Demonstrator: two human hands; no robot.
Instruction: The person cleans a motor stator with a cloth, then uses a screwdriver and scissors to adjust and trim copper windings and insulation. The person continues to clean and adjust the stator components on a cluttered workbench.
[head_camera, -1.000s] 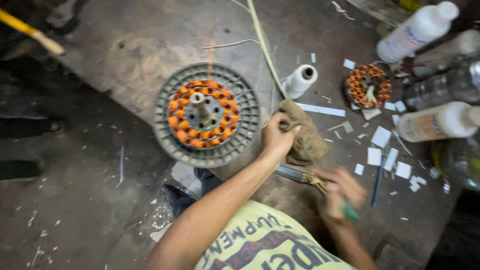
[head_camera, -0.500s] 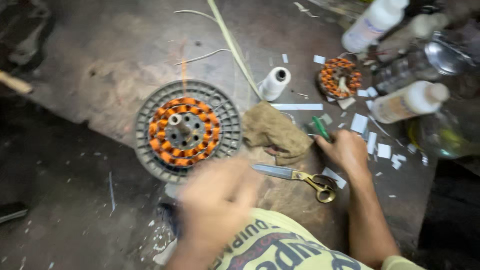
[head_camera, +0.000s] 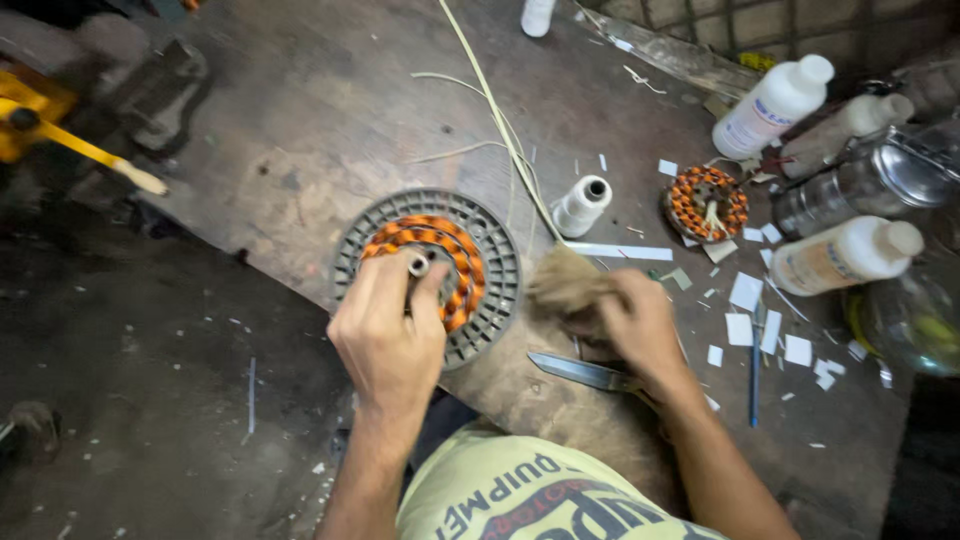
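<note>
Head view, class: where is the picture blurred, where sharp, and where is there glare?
Head view: the right hand and the brown cloth under it smear with motion blur; the left hand on the grey disc is sharper; the metal can shows glare; the left floor lies dark.

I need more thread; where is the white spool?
Head view, right of centre: the white spool stands on the workbench between the grey disc and the small copper-wound stator.

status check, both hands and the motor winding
Left hand gripping shaft of orange-wound stator. Right hand on brown rag. Scissors beside right hand.
</note>
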